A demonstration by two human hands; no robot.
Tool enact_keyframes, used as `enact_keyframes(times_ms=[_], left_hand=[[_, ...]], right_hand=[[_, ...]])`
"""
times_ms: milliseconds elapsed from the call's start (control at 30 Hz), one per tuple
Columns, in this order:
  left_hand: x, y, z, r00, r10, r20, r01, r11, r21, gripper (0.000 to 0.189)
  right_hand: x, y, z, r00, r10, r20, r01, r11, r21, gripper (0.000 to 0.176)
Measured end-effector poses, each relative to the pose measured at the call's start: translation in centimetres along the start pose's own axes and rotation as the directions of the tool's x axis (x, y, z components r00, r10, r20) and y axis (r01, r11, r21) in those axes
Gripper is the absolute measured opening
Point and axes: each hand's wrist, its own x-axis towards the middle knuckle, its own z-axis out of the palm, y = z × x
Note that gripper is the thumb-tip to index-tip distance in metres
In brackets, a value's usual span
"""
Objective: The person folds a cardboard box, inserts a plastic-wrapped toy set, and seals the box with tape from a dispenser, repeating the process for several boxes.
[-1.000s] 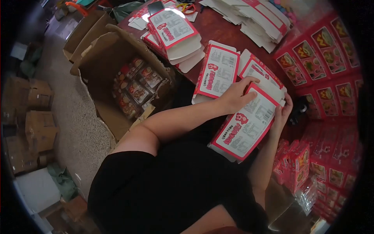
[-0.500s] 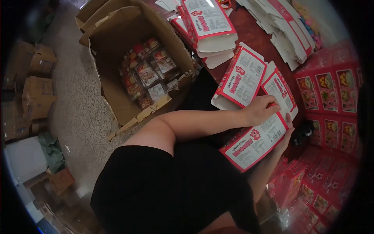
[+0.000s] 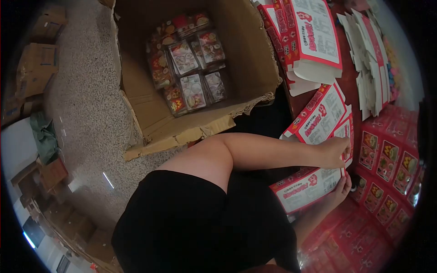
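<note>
A red and white printed carton [image 3: 302, 189] lies slantwise over my lap. My left hand [image 3: 334, 152] reaches across from the left, its fingers curled in a pinch at the carton's right end. From below, my right hand [image 3: 340, 190] holds the same end, with its fingers bent round the edge. Two similar flattened-looking cartons [image 3: 318, 113] lie just beyond my left hand, partly overlapping. The fingertips of my left hand are partly hidden.
An open cardboard box [image 3: 246, 54] holding several clear-wrapped food packs [image 3: 184, 57] stands at the upper left. More printed cartons [image 3: 318, 34] and a stack of flat white cartons [image 3: 371, 59] lie on the dark red table [image 3: 298, 98]. Red wrapped packages [image 3: 387, 159] are at the right.
The view has shifted, so the cardboard box looks larger and further right. My left hand has moved closer to the carton's end edge, near my right hand.
</note>
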Motion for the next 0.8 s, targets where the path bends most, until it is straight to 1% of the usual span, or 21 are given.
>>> enact_keyframes(times_ms=[33, 133, 233, 267, 300, 367, 400, 467, 500, 533, 567, 633, 667, 700, 733, 767, 800], left_hand=[[0.2, 0.0, 0.0, 0.998, 0.023, -0.050, -0.023, 1.000, 0.004, 0.010], [1.5, -0.2, 0.4, 0.998, 0.001, 0.058, -0.010, 0.987, 0.158, 0.007], [2.3, 0.1, 0.2, 0.994, 0.013, 0.107, -0.026, 0.991, 0.130, 0.005], [2.3, 0.2, 0.1, 0.993, 0.006, 0.122, -0.022, 0.991, 0.135, 0.005], [2.3, 0.2, 0.1, 0.991, -0.001, 0.137, -0.019, 0.990, 0.140, 0.006], [2.2, 0.6, 0.0, 0.983, 0.000, 0.183, -0.028, 0.988, 0.149, 0.009], [2.1, 1.0, -0.2, 0.978, 0.007, 0.211, -0.041, 0.987, 0.154, 0.011], [1.6, 1.6, -0.7, 0.968, 0.009, 0.252, -0.051, 0.986, 0.158, 0.015], [1.3, 1.9, -0.9, 0.965, 0.004, 0.264, -0.047, 0.986, 0.158, 0.017], [1.0, 2.1, -1.0, 0.961, -0.001, 0.277, -0.044, 0.986, 0.158, 0.020], [0.6, 1.9, -1.0, 0.962, 0.042, 0.268, -0.082, 0.987, 0.139, 0.020], [-0.4, 1.0, -0.7, 0.960, 0.125, 0.249, -0.153, 0.983, 0.098, 0.020], [-0.7, 0.6, -1.0, 0.956, 0.039, 0.289, -0.066, 0.994, 0.087, 0.019], [-0.9, -0.2, -1.4, 0.945, 0.026, 0.327, -0.046, 0.997, 0.055, 0.018], [-1.0, -0.8, -1.7, 0.932, 0.012, 0.362, -0.022, 0.999, 0.025, 0.018], [-1.2, -1.3, -1.9, 0.926, -0.051, 0.374, 0.051, 0.999, 0.010, 0.018], [-1.2, -0.5, -2.1, 0.919, -0.039, 0.391, 0.028, 0.999, 0.034, 0.018]], right_hand=[[0.0, -0.4, 0.4, 1.000, -0.005, -0.012, 0.004, 0.997, -0.071, 0.026], [-0.4, -2.2, 2.3, 0.994, 0.087, -0.067, -0.085, 0.996, 0.036, 0.028], [-0.4, -3.4, 3.6, 0.984, 0.125, -0.127, -0.124, 0.992, 0.017, 0.032], [-0.5, -4.1, 4.4, 0.951, 0.224, -0.212, -0.213, 0.974, 0.075, 0.033], [-1.3, -6.7, 8.1, 0.901, 0.322, -0.289, -0.294, 0.946, 0.139, 0.034], [-2.0, -9.2, 10.9, 0.823, 0.438, -0.362, -0.392, 0.899, 0.195, 0.034], [-2.0, -9.7, 11.2, 0.810, 0.457, -0.366, -0.420, 0.889, 0.181, 0.034], [-1.8, -9.1, 10.3, 0.845, 0.440, -0.304, -0.422, 0.898, 0.125, 0.033], [-1.3, -7.5, 7.9, 0.885, 0.402, -0.233, -0.394, 0.915, 0.085, 0.033], [-0.4, -5.8, 5.6, 0.903, 0.408, -0.131, -0.393, 0.911, 0.125, 0.033], [0.4, -4.1, 3.3, 0.912, 0.409, -0.029, -0.400, 0.902, 0.163, 0.033], [2.0, -1.4, -0.8, 0.866, 0.440, 0.239, -0.499, 0.788, 0.360, 0.034], [1.7, -0.9, -1.7, 0.886, 0.371, 0.278, -0.448, 0.839, 0.308, 0.039], [0.8, -0.3, -1.0, 0.841, 0.431, 0.327, -0.499, 0.385, 0.776, 0.040], [0.4, 0.1, -1.4, 0.853, 0.411, 0.321, -0.474, 0.356, 0.805, 0.041], [0.0, 0.5, -1.9, 0.865, 0.390, 0.314, -0.449, 0.325, 0.833, 0.041], [-0.5, 0.8, -2.2, 0.877, 0.370, 0.307, -0.423, 0.292, 0.858, 0.042]])
